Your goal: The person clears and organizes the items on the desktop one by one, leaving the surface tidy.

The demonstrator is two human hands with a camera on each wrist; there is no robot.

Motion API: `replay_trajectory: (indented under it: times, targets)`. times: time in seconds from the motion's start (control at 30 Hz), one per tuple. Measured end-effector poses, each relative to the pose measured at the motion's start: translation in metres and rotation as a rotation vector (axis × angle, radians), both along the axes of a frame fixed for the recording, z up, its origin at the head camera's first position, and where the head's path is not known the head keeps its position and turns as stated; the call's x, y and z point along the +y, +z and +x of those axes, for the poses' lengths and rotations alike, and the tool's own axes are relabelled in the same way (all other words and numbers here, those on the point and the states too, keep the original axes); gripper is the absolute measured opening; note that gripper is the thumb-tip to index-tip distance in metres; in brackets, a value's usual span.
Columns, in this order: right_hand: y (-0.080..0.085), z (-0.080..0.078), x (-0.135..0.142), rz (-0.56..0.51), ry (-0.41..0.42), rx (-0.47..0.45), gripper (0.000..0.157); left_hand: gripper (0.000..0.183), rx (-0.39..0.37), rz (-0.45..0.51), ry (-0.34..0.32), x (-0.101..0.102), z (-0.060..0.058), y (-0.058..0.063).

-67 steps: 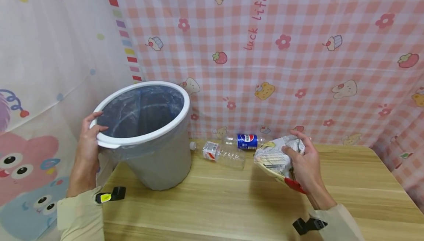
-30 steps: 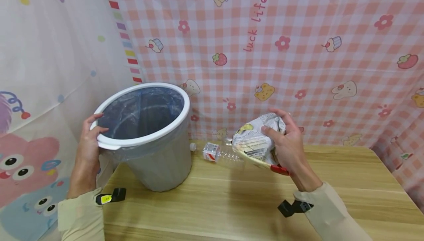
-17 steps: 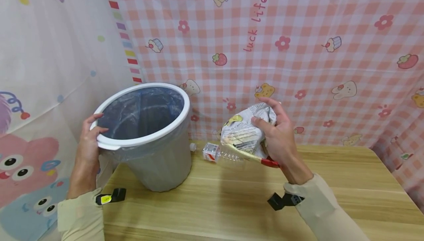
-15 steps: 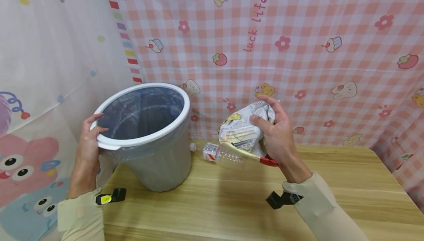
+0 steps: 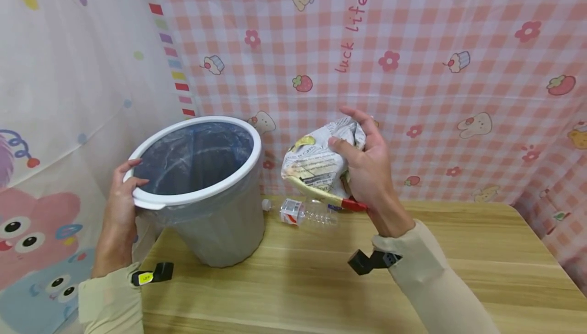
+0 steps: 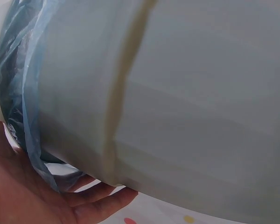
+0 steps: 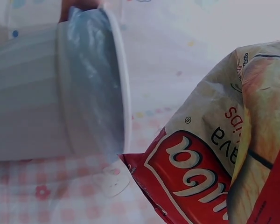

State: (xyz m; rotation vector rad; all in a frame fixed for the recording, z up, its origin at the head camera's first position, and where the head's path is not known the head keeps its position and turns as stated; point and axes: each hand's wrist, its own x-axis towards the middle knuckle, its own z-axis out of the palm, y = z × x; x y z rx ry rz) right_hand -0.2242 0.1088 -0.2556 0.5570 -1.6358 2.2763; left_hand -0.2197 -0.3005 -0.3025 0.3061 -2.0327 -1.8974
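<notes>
By the tan wooden desk's [image 5: 293,283] left edge, the left hand [image 5: 121,199] grips a round grey plastic bin [image 5: 224,232] that might tip if pulled hard, while the right hand [image 5: 369,168] pinches a crumpled white, yellow and red chip bag [image 5: 314,163] in the air toward the back edge.

Pink gingham backdrop [image 5: 426,89] (lettered "luck life"), white cartoon-printed sheet [image 5: 69,94] at left, wood-grain tabletop [image 5: 284,283] below.

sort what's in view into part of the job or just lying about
Probably the job:
snack bag, in the right hand
lined bin, gripped by the left hand

Seemingly lying about:
white-labelled bottle, on its side
blue-labelled bottle, mostly hidden
</notes>
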Motion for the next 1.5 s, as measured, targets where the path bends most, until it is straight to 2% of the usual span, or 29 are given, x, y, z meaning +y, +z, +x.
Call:
replay_trajectory:
  times: [0.4, 0.77, 1.2, 1.5]
  targets:
    - [0.028, 0.0, -0.024, -0.114, 0.081, 0.066, 0.053, 0.043, -0.003, 0.011, -0.004, 0.0, 0.0, -0.001]
    - [0.041, -0.005, -0.052, -0.159, 0.15, 0.075, 0.052, 0.043, 0.013, 0.0, -0.001, 0.001, 0.0, -0.001]
    - [0.045, -0.013, -0.093, -0.045, 0.211, 0.035, 0.053, 0.044, 0.004, 0.019, 0.007, 0.001, 0.0, -0.001]
    - [0.039, -0.025, -0.123, 0.049, 0.136, 0.018, 0.049, 0.046, -0.012, 0.02, 0.019, 0.002, -0.001, 0.0]
